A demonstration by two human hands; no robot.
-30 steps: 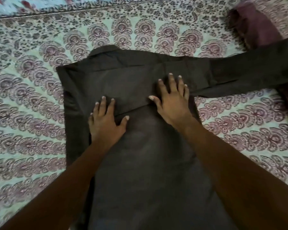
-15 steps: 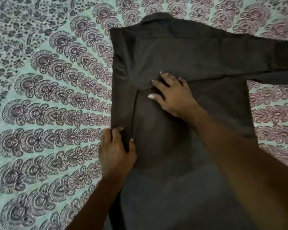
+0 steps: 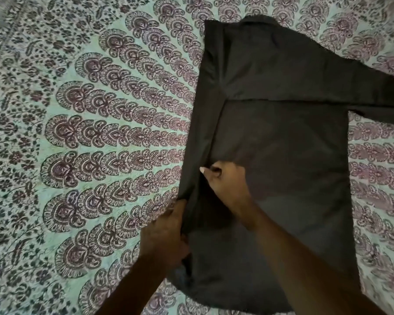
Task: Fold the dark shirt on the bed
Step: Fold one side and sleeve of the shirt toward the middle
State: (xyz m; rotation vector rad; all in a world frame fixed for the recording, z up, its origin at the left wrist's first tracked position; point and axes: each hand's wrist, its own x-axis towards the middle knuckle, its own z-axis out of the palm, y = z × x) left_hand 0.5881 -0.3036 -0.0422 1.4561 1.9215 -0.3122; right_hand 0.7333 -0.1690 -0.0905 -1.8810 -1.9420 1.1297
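**Left side panel folded in; right sleeve and lengthwise folds outstanding**

We find the dark shirt (image 3: 282, 144) lying flat across the centre and right of the frame, collar toward the top, hem toward the bottom edge. Its left side is turned inward along a straight lengthwise fold running from the upper centre down to the hands. A sleeve lies across the chest as a horizontal band. The other sleeve (image 3: 382, 94) extends off the right edge of the frame, unfolded.

The left hand (image 3: 166, 237), at lower centre, grips the folded edge, fingers closed around the cloth. The right hand (image 3: 225, 180), just above and right of it, pinches the same flap between thumb and curled fingers.

We judge the task roughly one third complete: one side is folded and is being tidied. Still to do, by our assessment, are the right side and sleeve, then the fold from hem to collar.

The bedspread (image 3: 89, 133), pale green with maroon scalloped motifs, fills the left half and shows again at the right edge.

No brand, label or legible writing is visible anywhere.
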